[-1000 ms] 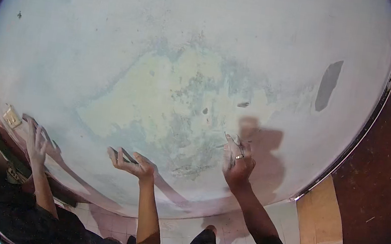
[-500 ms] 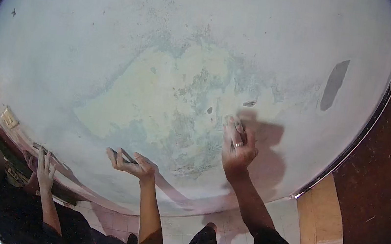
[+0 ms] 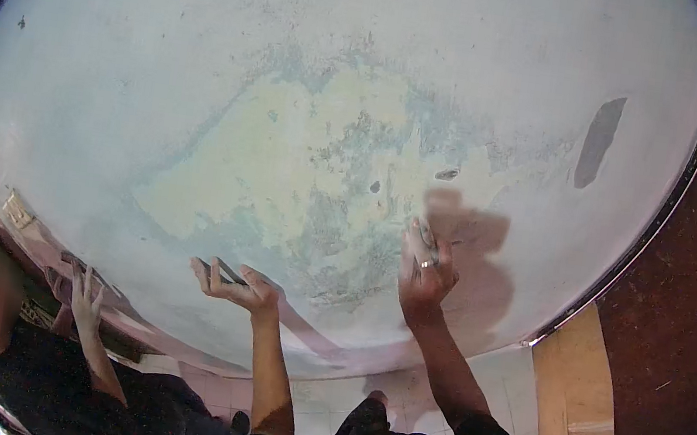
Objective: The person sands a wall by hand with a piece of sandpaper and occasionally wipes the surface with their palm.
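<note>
In front of me stands a pale wall (image 3: 212, 50) with a worn yellowish-green patch (image 3: 261, 149). My right hand (image 3: 429, 276), with a ring on one finger, is up against the wall below a small dark chip (image 3: 447, 174). Its fingers are bent and close together; whatever they hold, if anything, is hidden. Lower on the wall, my left hand (image 3: 238, 287) is at the patch's lower edge. Its fingers are spread with gaps between them, and nothing shows in it.
A co-worker (image 3: 72, 375) is close on the left, one hand (image 3: 86, 306) raised to the wall. A grey strip-shaped mark (image 3: 599, 143) shows at the upper right. Beyond the wall's right edge are a brown panel (image 3: 659, 329) and a tan board (image 3: 576, 393). Pale tiles (image 3: 315, 402) lie below.
My right hand has moved down the wall, away from the dark chip. My left hand has barely moved. The co-worker's head and hand have shifted a little to the right.
</note>
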A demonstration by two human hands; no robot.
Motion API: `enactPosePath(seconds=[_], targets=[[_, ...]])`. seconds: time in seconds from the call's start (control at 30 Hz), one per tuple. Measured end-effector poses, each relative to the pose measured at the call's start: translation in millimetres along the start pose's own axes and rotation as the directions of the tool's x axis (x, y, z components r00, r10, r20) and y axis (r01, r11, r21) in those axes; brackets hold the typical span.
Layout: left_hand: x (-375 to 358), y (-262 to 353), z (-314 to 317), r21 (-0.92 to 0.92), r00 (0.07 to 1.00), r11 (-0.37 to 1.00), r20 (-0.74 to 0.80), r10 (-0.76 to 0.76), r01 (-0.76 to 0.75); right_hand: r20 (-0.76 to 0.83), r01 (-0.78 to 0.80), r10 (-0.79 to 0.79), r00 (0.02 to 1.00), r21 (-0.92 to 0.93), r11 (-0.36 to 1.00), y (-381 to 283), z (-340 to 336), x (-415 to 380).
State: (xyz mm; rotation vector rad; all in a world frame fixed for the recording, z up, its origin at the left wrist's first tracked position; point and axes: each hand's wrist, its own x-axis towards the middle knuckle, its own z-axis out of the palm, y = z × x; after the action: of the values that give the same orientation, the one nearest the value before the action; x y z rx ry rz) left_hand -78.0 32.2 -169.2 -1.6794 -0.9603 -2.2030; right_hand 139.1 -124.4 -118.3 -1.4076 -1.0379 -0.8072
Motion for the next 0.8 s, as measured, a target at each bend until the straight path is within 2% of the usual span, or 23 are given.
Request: enactPosePath(seconds=[0.1, 0.2, 0.3, 0.4, 0.6, 0.7, 0.8], targets=[[-2, 0, -2, 0.018, 1.000, 1.000, -0.008, 0.004, -0.004, -0.105, 0.079, -0.075, 0.992, 0.031, 0.996, 14, 10, -11], [0, 0, 1, -0.011, 1.000, 1.000, -0.031, -0.004, 0.003, 0.041, -0.054, 0.057, 0.998, -0.078, 0.996, 0, 2, 4], [-1, 1, 1, -0.019, 0.999, 1.000, -0.034, -0.015, 0.014, 0.052, -0.072, 0.073, 0.996, -0.023, 0.997, -2, 2, 10], [-2, -1, 0, -0.032, 0.999, 0.999, -0.037, -0.022, 0.021, 0.013, 0.001, 0.000, 1.000, -0.068, 0.998, 5, 2, 0], [-4, -1, 2, -0.063, 0.998, 0.998, -0.060, -0.030, 0.027, 0.001, -0.025, 0.025, 1.000, -0.045, 0.999, -3, 3, 9], [-4, -1, 5, -0.090, 0.997, 0.996, -0.078, -0.024, 0.017, 0.081, -0.031, 0.038, 0.996, -0.085, 0.996, 0, 1, 7], [-1, 0, 2, -0.052, 0.998, 0.998, -0.055, -0.021, 0.018, 0.008, 0.018, -0.018, 1.000, -0.070, 0.997, 0, 0, 0]])
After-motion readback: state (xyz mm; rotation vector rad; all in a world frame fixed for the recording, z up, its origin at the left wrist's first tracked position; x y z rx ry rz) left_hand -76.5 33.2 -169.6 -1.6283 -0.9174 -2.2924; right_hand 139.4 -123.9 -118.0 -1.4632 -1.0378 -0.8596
